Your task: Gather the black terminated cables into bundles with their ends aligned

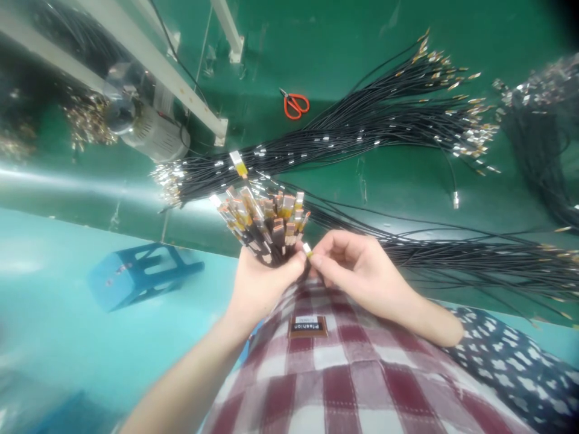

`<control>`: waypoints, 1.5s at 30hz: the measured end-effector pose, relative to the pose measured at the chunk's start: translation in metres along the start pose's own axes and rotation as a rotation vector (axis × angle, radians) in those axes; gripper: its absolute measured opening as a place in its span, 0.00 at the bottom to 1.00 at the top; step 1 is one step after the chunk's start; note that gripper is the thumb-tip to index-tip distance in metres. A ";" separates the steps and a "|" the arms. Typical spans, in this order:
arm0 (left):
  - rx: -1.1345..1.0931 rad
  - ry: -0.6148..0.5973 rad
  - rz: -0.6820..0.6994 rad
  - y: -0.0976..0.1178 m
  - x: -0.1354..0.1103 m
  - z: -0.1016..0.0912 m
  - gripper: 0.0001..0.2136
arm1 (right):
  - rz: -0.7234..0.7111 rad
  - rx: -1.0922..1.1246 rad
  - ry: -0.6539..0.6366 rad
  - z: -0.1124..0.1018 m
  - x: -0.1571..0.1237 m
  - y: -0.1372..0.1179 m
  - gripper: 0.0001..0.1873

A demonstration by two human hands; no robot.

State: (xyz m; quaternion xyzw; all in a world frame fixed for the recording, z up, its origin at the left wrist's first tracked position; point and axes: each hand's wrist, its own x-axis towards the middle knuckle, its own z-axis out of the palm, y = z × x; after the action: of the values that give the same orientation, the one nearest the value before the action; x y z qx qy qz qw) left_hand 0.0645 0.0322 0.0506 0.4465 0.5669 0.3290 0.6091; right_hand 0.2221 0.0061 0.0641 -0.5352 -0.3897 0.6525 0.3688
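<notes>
My left hand (266, 277) is wrapped round a thick bundle of black cables whose ends (266, 217) fan upward, metal connectors with yellow and copper-coloured bands. Beside it, my right hand (348, 259) pinches a single cable by its small silver-and-yellow connector (307, 249), close to my left thumb. The cables from the held bunch run down and out of sight in front of the checked apron (325, 374). Behind my hands, a long bundle of black cables (335, 141) with silver connectors lies across the green table.
Red-handled snips (295, 105) lie on the green table (271, 36) behind the cables. More black cables (461, 259) stretch to the right. A white-grey motor-like machine (154, 129) and metal posts (221, 129) stand at the left. A blue stool (136, 274) is on the floor.
</notes>
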 end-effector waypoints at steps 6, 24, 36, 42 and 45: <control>0.053 -0.002 -0.006 0.005 -0.002 0.003 0.02 | -0.100 -0.151 0.039 0.002 -0.001 0.008 0.06; -0.183 -0.090 -0.065 0.004 0.002 -0.005 0.04 | 0.036 0.271 -0.127 -0.017 0.000 0.009 0.10; -0.230 -0.054 -0.157 0.009 -0.002 0.001 0.10 | 0.006 0.107 -0.052 -0.005 0.003 -0.002 0.11; -0.251 -0.068 -0.085 0.009 -0.003 0.002 0.05 | -0.083 0.082 0.039 0.003 0.001 0.002 0.08; -0.222 -0.040 -0.066 0.008 -0.005 0.002 0.04 | -0.123 0.047 0.077 0.006 0.000 0.005 0.06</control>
State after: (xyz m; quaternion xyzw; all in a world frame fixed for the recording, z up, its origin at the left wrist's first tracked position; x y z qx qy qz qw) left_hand 0.0668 0.0307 0.0595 0.3638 0.5290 0.3605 0.6767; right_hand 0.2161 0.0031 0.0598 -0.5259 -0.3922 0.6165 0.4354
